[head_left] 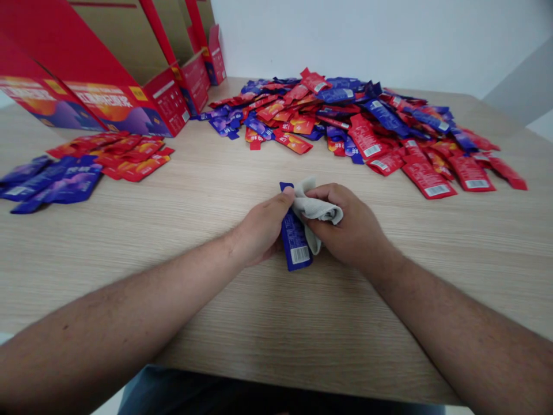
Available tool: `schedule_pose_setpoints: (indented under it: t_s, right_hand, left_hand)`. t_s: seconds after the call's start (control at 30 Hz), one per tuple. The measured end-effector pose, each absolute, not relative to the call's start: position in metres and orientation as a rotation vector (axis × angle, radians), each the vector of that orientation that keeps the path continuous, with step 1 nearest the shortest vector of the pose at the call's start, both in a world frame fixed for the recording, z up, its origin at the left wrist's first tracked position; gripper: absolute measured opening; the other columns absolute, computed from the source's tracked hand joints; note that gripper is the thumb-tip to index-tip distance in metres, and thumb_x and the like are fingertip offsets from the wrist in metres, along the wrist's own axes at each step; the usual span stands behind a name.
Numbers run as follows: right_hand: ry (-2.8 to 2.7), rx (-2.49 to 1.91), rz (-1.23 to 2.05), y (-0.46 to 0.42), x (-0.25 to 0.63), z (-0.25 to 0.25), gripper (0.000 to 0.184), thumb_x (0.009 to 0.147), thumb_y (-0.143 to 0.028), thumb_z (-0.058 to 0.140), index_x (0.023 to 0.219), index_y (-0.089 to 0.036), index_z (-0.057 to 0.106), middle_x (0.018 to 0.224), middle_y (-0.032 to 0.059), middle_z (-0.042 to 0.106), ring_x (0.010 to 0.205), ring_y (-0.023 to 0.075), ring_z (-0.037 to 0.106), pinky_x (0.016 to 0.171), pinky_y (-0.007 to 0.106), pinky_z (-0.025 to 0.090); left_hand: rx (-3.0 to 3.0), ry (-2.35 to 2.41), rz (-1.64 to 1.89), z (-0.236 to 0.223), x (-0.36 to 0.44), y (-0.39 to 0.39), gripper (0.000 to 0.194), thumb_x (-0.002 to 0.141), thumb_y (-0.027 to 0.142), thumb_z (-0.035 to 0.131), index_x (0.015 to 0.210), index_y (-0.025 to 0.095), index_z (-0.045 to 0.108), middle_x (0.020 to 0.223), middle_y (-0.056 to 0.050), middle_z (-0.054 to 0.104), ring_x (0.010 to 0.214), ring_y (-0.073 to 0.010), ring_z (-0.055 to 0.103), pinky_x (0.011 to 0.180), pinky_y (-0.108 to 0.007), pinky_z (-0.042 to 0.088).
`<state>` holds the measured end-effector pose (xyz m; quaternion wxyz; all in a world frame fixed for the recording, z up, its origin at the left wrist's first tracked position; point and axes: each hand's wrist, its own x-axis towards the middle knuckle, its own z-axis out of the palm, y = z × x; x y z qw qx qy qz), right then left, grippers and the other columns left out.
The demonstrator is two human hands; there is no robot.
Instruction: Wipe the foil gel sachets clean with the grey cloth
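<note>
My left hand [261, 230] is closed on a blue sachet [295, 242] with a white barcode label, holding it at the middle of the table. My right hand [349, 227] is closed on a crumpled grey-white cloth [317, 208], which is pressed against the sachet's upper part. Both hands meet just above the wooden tabletop [216, 190].
A big loose heap of red and blue sachets [367, 121] lies at the back right. At the left are a small red pile [121, 153] and a small blue pile [52, 181]. Red open cartons [108, 75] stand at the back left against the white wall.
</note>
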<state>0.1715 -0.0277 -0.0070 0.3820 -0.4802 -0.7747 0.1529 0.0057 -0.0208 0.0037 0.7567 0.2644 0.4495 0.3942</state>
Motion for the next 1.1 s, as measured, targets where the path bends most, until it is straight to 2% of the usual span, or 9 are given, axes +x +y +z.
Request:
schedule_pose_setpoints:
  t_s: [0.1,0.2,0.37,0.47,0.63,0.73,0.9,0.97,1.1]
  right_hand:
    - [-2.152,-1.058,0.441,-0.036,0.172,-0.001,0.028,0.084,-0.021,0.07,0.111,-0.024,0.069,0.105,0.0068,0.075,0.1,0.0269,0.068,0.086,0.041,0.055]
    - [-2.304,-0.906,0.511,-0.041,0.172,0.002,0.034,0.084,-0.021,0.072,0.117,-0.024,0.069,0.114,0.0097,0.072,0.104,0.0266,0.068,0.086,0.04,0.057]
    - [-2.17,-1.119,0.327,-0.035,0.175,-0.004,0.04,0.078,-0.016,0.071,0.117,-0.025,0.07,0.107,0.0075,0.075,0.099,0.0285,0.068,0.086,0.042,0.056]
    - [-2.106,-1.204,0.269,-0.029,0.176,-0.008,0.038,0.078,-0.014,0.069,0.114,-0.025,0.07,0.105,0.0065,0.077,0.1,0.0293,0.068,0.087,0.044,0.055]
    - [-2.011,-1.304,0.275,-0.021,0.178,-0.011,0.022,0.082,-0.021,0.07,0.104,-0.023,0.071,0.101,0.0068,0.077,0.096,0.0286,0.068,0.084,0.043,0.054]
    - [-1.958,-1.333,0.315,-0.022,0.176,-0.009,0.014,0.086,-0.026,0.07,0.101,-0.024,0.071,0.097,0.0061,0.077,0.093,0.0275,0.068,0.083,0.043,0.054]
    - [-2.196,-1.059,0.409,-0.036,0.171,-0.004,0.035,0.079,-0.02,0.073,0.113,-0.025,0.072,0.108,0.0081,0.074,0.098,0.0276,0.068,0.083,0.041,0.056]
    - [-2.251,-1.013,0.397,-0.037,0.172,-0.003,0.035,0.079,-0.021,0.074,0.114,-0.024,0.073,0.11,0.0092,0.073,0.097,0.0274,0.068,0.082,0.041,0.057]
    - [-2.11,-1.172,0.273,-0.035,0.174,-0.002,0.04,0.079,-0.014,0.07,0.118,-0.025,0.072,0.105,0.0072,0.075,0.1,0.0288,0.068,0.087,0.044,0.056]
  left_hand:
    - [0.575,0.993,0.898,0.003,0.005,-0.018,0.046,0.107,0.052,0.047,0.095,0.017,0.074,0.076,-0.008,0.076,0.078,-0.0227,0.076,0.074,-0.034,0.062]
    - [0.595,0.991,0.9,0.001,0.003,-0.016,0.059,0.107,0.061,0.04,0.091,0.017,0.076,0.072,-0.008,0.075,0.078,-0.0229,0.076,0.069,-0.03,0.06]
    - [0.59,1.022,0.779,0.001,-0.002,-0.014,0.062,0.1,0.072,0.047,0.099,0.018,0.075,0.069,-0.008,0.073,0.066,-0.0232,0.073,0.061,-0.032,0.059]
    - [0.598,0.963,0.697,0.007,-0.004,-0.016,0.058,0.102,0.069,0.046,0.101,0.017,0.073,0.067,-0.008,0.071,0.054,-0.0201,0.067,0.056,-0.033,0.058]
    - [0.588,0.941,0.711,0.015,-0.002,-0.018,0.045,0.11,0.046,0.039,0.095,0.015,0.069,0.074,-0.008,0.073,0.055,-0.0169,0.068,0.056,-0.029,0.057]
    - [0.641,1.046,0.689,0.009,-0.001,-0.017,0.047,0.108,0.052,0.043,0.091,0.016,0.068,0.07,-0.008,0.072,0.053,-0.0197,0.068,0.052,-0.031,0.055]
    - [0.68,1.16,0.914,-0.005,-0.002,-0.014,0.045,0.101,0.058,0.059,0.086,0.017,0.072,0.072,-0.006,0.073,0.063,-0.0189,0.069,0.06,-0.03,0.055]
    - [0.664,1.09,0.904,-0.005,-0.002,-0.014,0.049,0.101,0.061,0.056,0.09,0.017,0.074,0.077,-0.008,0.075,0.068,-0.0192,0.071,0.063,-0.029,0.056]
    - [0.633,0.956,0.736,0.001,-0.002,-0.015,0.061,0.104,0.068,0.041,0.101,0.017,0.075,0.071,-0.008,0.072,0.053,-0.0191,0.064,0.055,-0.033,0.054]
